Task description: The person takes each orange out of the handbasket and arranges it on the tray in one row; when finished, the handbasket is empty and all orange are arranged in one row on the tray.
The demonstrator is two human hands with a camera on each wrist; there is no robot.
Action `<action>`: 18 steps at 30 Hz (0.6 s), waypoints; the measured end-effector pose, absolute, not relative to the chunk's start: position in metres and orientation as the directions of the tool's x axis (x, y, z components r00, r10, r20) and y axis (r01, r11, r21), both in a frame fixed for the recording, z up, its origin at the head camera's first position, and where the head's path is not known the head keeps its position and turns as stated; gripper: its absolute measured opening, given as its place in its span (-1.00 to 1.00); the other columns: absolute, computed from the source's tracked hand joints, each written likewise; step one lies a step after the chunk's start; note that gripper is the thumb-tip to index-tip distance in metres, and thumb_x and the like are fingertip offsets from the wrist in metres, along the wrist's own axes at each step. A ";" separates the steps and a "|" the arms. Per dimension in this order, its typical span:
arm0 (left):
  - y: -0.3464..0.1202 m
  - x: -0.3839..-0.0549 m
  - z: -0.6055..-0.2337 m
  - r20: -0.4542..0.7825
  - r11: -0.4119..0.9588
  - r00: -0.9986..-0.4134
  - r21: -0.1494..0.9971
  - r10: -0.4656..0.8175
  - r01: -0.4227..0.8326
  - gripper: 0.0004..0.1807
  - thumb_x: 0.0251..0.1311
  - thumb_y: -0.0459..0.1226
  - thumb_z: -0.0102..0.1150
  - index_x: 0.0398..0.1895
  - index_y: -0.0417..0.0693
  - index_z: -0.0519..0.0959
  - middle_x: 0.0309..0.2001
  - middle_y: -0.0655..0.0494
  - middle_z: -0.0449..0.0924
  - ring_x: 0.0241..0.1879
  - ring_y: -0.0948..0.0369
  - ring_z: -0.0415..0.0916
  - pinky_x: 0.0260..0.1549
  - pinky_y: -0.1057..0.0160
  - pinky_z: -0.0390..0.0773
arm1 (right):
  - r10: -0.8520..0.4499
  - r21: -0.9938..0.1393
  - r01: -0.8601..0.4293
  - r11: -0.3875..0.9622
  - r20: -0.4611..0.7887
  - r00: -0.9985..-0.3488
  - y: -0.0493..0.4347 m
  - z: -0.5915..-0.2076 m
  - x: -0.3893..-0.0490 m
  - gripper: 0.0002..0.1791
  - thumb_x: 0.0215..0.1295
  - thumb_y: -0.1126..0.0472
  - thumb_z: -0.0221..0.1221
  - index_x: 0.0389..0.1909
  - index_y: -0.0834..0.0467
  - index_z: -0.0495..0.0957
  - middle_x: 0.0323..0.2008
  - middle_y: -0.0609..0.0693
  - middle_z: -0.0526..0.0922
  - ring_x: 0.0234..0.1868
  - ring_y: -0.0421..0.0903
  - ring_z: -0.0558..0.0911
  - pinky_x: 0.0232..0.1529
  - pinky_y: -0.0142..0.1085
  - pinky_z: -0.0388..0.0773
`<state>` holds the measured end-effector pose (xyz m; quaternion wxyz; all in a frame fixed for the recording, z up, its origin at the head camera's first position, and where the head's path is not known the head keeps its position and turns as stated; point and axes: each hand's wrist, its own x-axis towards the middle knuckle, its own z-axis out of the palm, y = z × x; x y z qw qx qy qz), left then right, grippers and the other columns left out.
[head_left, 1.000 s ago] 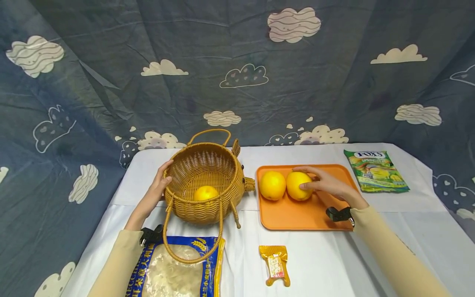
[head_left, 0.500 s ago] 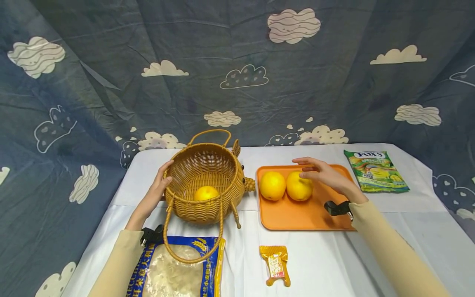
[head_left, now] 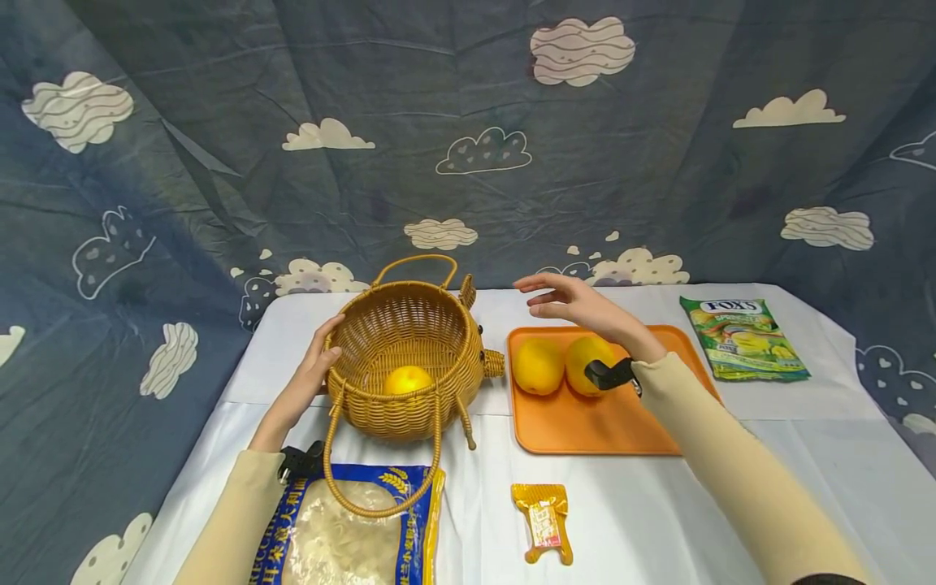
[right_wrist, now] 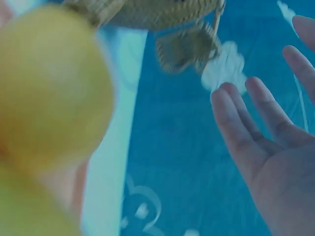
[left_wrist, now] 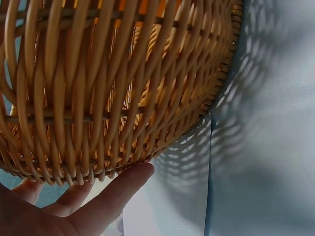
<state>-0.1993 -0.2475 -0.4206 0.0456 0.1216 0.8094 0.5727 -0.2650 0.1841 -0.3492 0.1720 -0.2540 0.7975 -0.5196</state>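
Note:
A pig-shaped wicker basket [head_left: 405,418] stands left of centre, with one orange [head_left: 406,380] inside. My left hand [head_left: 305,378] rests against its left rim, with fingers mostly straight; the left wrist view shows the thumb [left_wrist: 120,191] touching the wicker. Two more oranges lie side by side on an orange tray [head_left: 585,431]: a left orange [head_left: 538,367] and a right orange [head_left: 585,357], the latter partly covered by my right wrist strap. Raised above the tray's back edge, my right hand [head_left: 574,302] holds nothing and its fingers are spread.
At the front left lies a blue bag of pasta [head_left: 344,528], under the basket's front handle [head_left: 380,513]. A small golden packet [head_left: 543,524] lies in front of the tray. The green FOX'S candy bag [head_left: 746,340] is at the back right.
My right hand has let go of the right orange, lifted, and moved left and back over the tray. The left hand and the basket have stayed in place.

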 end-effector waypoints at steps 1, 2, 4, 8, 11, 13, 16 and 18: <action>-0.248 -0.199 -0.421 0.065 0.313 -0.966 0.939 0.250 0.144 -0.37 0.43 -0.07 -0.28 0.52 0.25 -0.13 0.49 -0.09 -0.28 0.29 -0.33 0.03 -0.13 -0.38 0.36 | -0.604 -0.917 -0.242 0.317 0.002 -0.797 0.177 -0.346 -0.266 -0.48 0.38 0.17 0.12 0.33 0.12 0.33 0.31 0.07 0.31 0.23 0.11 0.39 0.18 -0.01 0.34; -0.248 -0.199 -0.421 0.064 0.313 -0.966 0.939 0.250 0.143 -0.37 0.43 -0.06 -0.28 0.52 0.24 -0.13 0.49 -0.10 -0.29 0.29 -0.34 0.03 -0.13 -0.38 0.36 | -0.622 -0.917 -0.256 0.305 0.012 -0.783 0.169 -0.342 -0.268 -0.49 0.38 0.19 0.12 0.33 0.12 0.33 0.30 0.06 0.32 0.21 0.09 0.41 0.16 -0.04 0.36; -0.248 -0.199 -0.421 0.063 0.315 -0.966 0.938 0.249 0.142 -0.37 0.43 -0.05 -0.28 0.52 0.24 -0.13 0.49 -0.10 -0.29 0.29 -0.34 0.03 -0.13 -0.38 0.37 | -0.654 -0.921 -0.273 0.277 0.027 -0.756 0.154 -0.335 -0.270 -0.50 0.38 0.22 0.12 0.32 0.14 0.35 0.28 0.06 0.35 0.19 0.05 0.44 0.14 -0.08 0.40; -0.248 -0.199 -0.420 0.062 0.314 -0.967 0.939 0.248 0.141 -0.37 0.44 -0.06 -0.28 0.52 0.25 -0.13 0.49 -0.10 -0.28 0.28 -0.33 0.07 -0.13 -0.34 0.39 | -0.721 -0.930 -0.297 0.215 0.053 -0.690 0.125 -0.326 -0.277 -0.52 0.37 0.25 0.11 0.30 0.17 0.37 0.24 0.17 0.38 0.15 0.09 0.47 0.08 -0.07 0.44; -0.247 -0.199 -0.420 0.061 0.311 -0.967 0.940 0.248 0.139 -0.37 0.44 -0.07 -0.28 0.52 0.23 -0.13 0.49 -0.10 -0.28 0.27 -0.33 0.07 -0.13 -0.34 0.39 | -0.776 -0.937 -0.296 0.182 0.048 -0.629 0.104 -0.321 -0.282 -0.51 0.37 0.25 0.11 0.30 0.20 0.36 0.23 0.18 0.40 0.14 0.13 0.47 0.07 -0.02 0.45; -0.247 -0.200 -0.420 0.061 0.310 -0.967 0.941 0.247 0.138 -0.37 0.43 -0.06 -0.27 0.52 0.23 -0.12 0.49 -0.10 -0.28 0.27 -0.35 0.07 -0.14 -0.35 0.39 | -0.811 -0.940 -0.292 0.179 0.027 -0.585 0.091 -0.318 -0.284 -0.50 0.36 0.23 0.11 0.30 0.20 0.36 0.22 0.11 0.41 0.15 0.10 0.46 0.07 0.01 0.44; -0.248 -0.200 -0.420 0.068 0.311 -0.966 0.939 0.250 0.147 -0.37 0.43 -0.06 -0.27 0.52 0.23 -0.12 0.49 -0.10 -0.29 0.28 -0.36 0.05 -0.15 -0.36 0.40 | -0.851 -0.941 -0.273 0.202 -0.031 -0.524 0.072 -0.315 -0.288 -0.50 0.36 0.22 0.10 0.31 0.21 0.35 0.21 0.05 0.43 0.13 0.01 0.49 0.08 0.03 0.42; -0.248 -0.200 -0.421 0.072 0.310 -0.965 0.939 0.251 0.150 -0.37 0.44 -0.06 -0.27 0.52 0.23 -0.13 0.49 -0.10 -0.29 0.28 -0.36 0.05 -0.16 -0.36 0.40 | -0.875 -0.939 -0.262 0.224 -0.076 -0.477 0.060 -0.314 -0.289 -0.50 0.37 0.22 0.09 0.30 0.21 0.35 0.22 0.04 0.43 0.13 -0.02 0.49 0.09 0.02 0.42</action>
